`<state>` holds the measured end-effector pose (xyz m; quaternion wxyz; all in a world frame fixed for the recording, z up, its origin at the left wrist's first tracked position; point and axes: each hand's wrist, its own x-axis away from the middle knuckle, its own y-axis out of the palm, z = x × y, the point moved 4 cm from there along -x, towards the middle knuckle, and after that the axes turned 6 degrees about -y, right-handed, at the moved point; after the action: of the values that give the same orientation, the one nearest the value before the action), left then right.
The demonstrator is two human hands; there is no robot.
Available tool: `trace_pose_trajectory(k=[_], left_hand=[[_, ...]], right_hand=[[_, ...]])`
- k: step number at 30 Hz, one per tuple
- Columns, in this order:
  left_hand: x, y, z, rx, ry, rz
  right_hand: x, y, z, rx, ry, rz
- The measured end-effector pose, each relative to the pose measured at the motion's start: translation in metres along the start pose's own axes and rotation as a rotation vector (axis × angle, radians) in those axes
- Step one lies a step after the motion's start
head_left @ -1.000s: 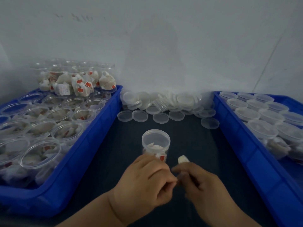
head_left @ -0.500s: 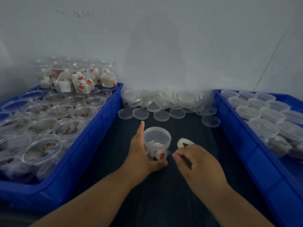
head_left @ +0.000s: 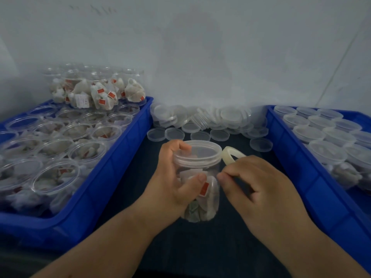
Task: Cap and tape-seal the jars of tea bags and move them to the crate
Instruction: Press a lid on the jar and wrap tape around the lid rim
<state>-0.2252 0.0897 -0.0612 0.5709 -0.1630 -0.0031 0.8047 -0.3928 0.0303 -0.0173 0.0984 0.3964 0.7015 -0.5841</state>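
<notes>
Since half a second ago the capped jar [head_left: 197, 161] of tea bags has come nearer the person. The left hand [head_left: 172, 183] now wraps it, thumb across the front wall and fingers curled round below the lid. The right hand [head_left: 259, 187] holds the tape roll [head_left: 228, 155], its fingertips pinched together just at the jar's right side. The jar is over the dark mat [head_left: 230, 247], between the left crate [head_left: 124, 157] and the right crate [head_left: 291, 157].
</notes>
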Motion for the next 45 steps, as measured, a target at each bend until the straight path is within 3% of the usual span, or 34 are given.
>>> trace_pose_trajectory(k=[15,31,38,45], left_hand=[[0.014,0.006,0.019,-0.027,-0.039,0.135],[0.020,0.006,0.032,0.037,-0.021,0.151],[0.021,0.003,0.036,0.014,-0.020,0.151],[0.022,0.005,0.037,0.047,-0.007,0.103]], right_hand=[[-0.002,-0.011,-0.013,0.001,0.033,0.073],[0.000,-0.012,-0.018,0.012,0.037,0.094],[-0.002,-0.015,-0.017,-0.048,0.116,-0.007],[-0.008,-0.024,-0.013,0.040,0.160,-0.072]])
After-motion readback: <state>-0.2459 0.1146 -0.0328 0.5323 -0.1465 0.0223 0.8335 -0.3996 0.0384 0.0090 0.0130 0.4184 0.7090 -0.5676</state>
